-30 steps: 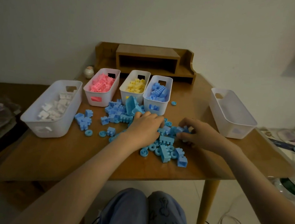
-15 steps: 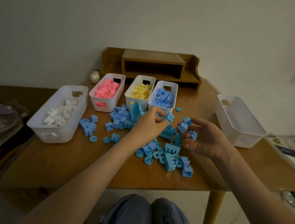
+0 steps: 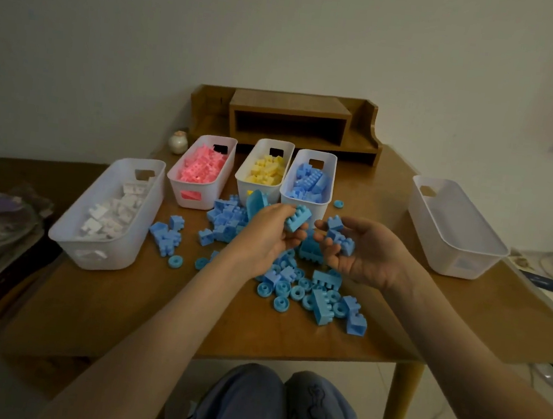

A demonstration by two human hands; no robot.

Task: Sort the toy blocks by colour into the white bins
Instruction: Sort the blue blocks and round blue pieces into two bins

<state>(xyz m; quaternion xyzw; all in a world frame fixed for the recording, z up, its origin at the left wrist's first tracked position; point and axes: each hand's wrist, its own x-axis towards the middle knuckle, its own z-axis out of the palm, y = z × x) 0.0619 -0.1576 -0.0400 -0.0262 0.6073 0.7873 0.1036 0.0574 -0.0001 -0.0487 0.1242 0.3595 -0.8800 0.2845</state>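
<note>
Four bins are being kept in a row on the bench [image 3: 118,312]: the leftmost bin [image 3: 104,253], second bin [image 3: 206,189], third bin [image 3: 244,186] and fourth bin [image 3: 318,207], each with blocks in it. The fifth bin [image 3: 462,258] is being kept well apart at the right. Loose blocks [image 3: 322,309] are being left scattered before the row. Above them, a single block [image 3: 297,218] is being held in the left hand [image 3: 265,239], several blocks [image 3: 343,241] in the right hand [image 3: 369,258]. A shelf [image 3: 290,107] is being kept behind the row.

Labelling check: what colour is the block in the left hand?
The block in the left hand is blue, head view.
</note>
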